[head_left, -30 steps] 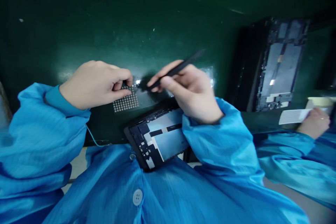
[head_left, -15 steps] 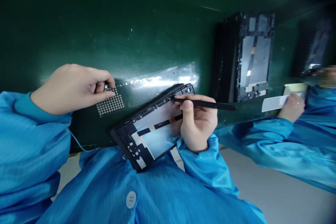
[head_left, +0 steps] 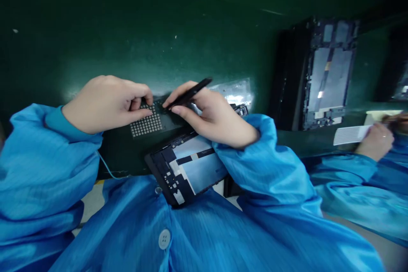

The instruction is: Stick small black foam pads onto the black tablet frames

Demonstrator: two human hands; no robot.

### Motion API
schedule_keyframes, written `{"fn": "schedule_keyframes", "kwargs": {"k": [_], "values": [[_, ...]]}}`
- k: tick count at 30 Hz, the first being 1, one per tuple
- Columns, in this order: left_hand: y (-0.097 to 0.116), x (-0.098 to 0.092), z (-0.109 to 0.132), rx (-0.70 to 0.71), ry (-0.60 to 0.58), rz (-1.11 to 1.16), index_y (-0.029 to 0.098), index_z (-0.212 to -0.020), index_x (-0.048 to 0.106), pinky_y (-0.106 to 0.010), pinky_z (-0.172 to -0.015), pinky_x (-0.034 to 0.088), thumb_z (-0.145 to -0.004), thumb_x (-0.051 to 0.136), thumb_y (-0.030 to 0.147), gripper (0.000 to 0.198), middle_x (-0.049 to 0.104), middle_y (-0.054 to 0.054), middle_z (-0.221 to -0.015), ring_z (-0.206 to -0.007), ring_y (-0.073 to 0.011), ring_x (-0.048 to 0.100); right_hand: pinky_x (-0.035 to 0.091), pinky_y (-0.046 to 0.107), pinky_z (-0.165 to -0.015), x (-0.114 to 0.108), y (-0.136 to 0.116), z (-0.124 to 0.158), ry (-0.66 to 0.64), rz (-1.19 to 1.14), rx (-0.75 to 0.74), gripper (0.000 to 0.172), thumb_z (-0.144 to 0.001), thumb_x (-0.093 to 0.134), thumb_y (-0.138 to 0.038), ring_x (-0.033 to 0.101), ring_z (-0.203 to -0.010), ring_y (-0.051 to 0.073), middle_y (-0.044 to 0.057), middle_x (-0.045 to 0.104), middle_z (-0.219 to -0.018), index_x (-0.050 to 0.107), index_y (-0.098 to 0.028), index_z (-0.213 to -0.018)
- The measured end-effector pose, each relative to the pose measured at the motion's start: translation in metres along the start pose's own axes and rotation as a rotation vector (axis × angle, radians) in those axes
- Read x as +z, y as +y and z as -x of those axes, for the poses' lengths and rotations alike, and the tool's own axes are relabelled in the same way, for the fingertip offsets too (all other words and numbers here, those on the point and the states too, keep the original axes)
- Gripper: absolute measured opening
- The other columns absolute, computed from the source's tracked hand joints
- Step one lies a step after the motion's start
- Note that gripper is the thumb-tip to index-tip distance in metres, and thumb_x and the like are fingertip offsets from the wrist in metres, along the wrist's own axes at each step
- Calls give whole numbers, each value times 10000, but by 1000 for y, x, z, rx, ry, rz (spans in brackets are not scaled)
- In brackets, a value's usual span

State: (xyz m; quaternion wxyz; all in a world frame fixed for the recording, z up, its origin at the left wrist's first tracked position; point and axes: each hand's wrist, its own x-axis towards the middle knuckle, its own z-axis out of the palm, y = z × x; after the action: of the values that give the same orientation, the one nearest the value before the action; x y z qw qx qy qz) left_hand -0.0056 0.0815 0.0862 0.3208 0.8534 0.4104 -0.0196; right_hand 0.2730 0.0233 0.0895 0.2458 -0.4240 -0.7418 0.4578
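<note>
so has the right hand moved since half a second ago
Yes. The right hand has swung left, off the opened tablet's far corner, and its black stick tool now tips down at the grid sheet beside the left hand.

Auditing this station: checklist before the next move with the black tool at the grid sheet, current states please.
1. Left hand pins grid sheet: ok.
2. Right hand grips black tool: ok.
3. Tool tip touching the sheet: cannot tell.
4. Anything on the tip: cannot tell, too small.
5. Open tablet frame fully on green table: not ok, overhangs near edge.
6. Co-worker's hand clear of the sheet: ok.
</note>
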Motion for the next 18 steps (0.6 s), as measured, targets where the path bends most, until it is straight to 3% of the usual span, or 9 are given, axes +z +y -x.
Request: {"fn": "schedule_keyframes", "kwargs": {"k": [3,8,14,18], "values": [[-4,3,-2,10,-4,23,278,-1026,811,-320,-706,337,-948,759,411,162,677,47,-699,-631,-164,566,669,402,-1031,7,12,-19,-70,-66,7,144,-1154,670,-286,807,-1159,243,81,844,-1236,737,-205,-1253],[-7,7,-3,31,6,26,281,-999,787,-332,-676,306,-947,761,409,141,680,48,-692,-614,-162,558,654,387,-1044,10,9,-14,-47,-154,56,150,-1151,696,-289,815,-1163,240,87,843,-1244,741,-188,-1252],[-4,5,-4,29,5,3,266,-1023,807,-308,-650,304,-939,804,370,133,694,58,-694,-608,-146,557,660,414,-1038,9,12,-22,-66,-74,37,125,-1136,698,-280,818,-1150,259,95,854,-1242,770,-201,-1201],[-8,3,-3,61,32,25,255,-1010,811,-298,-646,328,-919,815,335,121,698,62,-696,-601,-131,559,695,388,-969,5,12,-11,33,-343,113,208,-1107,779,-426,827,-1025,222,66,863,-1154,754,-223,-1145]]}}
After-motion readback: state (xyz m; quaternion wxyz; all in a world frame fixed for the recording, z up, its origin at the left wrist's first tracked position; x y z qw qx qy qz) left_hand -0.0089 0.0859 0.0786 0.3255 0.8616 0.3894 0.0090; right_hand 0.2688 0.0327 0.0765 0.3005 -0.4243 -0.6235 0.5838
